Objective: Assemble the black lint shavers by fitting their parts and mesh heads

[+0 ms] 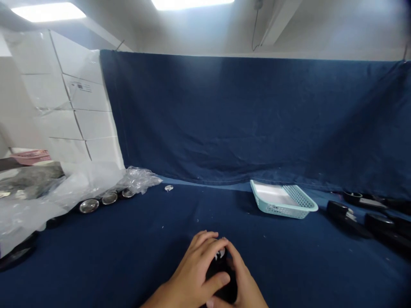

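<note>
Low in the middle of the view, my left hand [195, 267] and my right hand [245, 280] close around a black object [224, 293] with a small white part [220, 255] near its top. The left fingers arch over its far side and the left thumb lies across its front. From the other side my right index finger reaches up to meet the left fingertips. Most of the object is covered by my hands, so its kind cannot be made out. Below it is dark blue cloth [154, 252].
A light blue plastic basket [285, 210] with a white sheet inside stands right of centre. Black devices [346, 218] lie at the far right. Round glass-topped black pieces [89, 205] line the left beside clear plastic wrap [141, 179]. White boxes [93, 92] are stacked behind. A small white piece [168, 188] lies near the curtain [224, 119].
</note>
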The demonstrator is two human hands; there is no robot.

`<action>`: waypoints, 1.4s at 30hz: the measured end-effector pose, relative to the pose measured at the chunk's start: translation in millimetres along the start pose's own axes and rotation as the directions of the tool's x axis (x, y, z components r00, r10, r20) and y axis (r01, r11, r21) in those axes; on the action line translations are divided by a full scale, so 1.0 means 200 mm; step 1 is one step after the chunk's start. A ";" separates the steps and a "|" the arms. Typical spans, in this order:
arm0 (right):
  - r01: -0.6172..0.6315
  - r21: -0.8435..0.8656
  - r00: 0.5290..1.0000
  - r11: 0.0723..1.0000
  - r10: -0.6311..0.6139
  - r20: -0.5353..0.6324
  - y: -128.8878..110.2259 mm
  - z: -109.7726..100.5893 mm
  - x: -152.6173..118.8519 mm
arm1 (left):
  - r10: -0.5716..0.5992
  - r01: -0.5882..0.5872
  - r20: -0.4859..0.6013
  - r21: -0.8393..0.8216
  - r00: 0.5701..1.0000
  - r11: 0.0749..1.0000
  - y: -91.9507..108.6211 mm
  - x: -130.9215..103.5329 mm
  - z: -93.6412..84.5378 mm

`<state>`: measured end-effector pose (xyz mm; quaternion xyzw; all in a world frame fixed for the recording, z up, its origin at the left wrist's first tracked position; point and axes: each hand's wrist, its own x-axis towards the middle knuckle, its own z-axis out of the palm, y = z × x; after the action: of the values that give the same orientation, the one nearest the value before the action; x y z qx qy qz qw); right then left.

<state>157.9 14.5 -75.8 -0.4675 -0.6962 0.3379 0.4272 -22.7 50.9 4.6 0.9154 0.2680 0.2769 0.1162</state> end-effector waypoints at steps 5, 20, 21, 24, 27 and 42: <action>0.005 -0.021 1.000 1.000 -0.005 0.003 -0.02 -0.01 0.00 | 0.053 -0.053 -0.035 0.014 0.998 0.999 0.01 -0.01 -0.02; -0.007 -0.020 1.000 1.000 0.007 -0.006 -0.02 0.00 -0.01 | -0.140 0.134 -0.054 -0.111 0.989 0.985 -0.01 -0.04 0.02; 0.003 -0.027 1.000 1.000 -0.003 -0.012 -0.02 0.00 -0.01 | -0.143 0.136 -0.042 -0.133 0.989 0.982 -0.01 -0.04 0.02; 0.021 -0.033 1.000 0.999 -0.022 -0.012 -0.03 -0.01 -0.01 | -0.144 0.138 -0.018 -0.173 0.989 0.975 -0.01 -0.04 0.03; 0.008 -0.031 1.000 1.000 -0.008 0.000 -0.05 -0.01 -0.01 | -0.122 0.118 -0.012 -0.187 0.992 0.975 -0.01 -0.05 0.03; -0.099 0.004 0.994 0.995 0.099 -0.048 -0.02 0.02 -0.01 | -0.401 0.313 -0.383 -0.272 0.832 0.910 -0.14 -0.04 -0.05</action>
<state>153.2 11.2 -74.6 -0.5089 -0.6615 0.3479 0.4271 -45.9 69.3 -1.4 0.7484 0.4249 0.4707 0.1944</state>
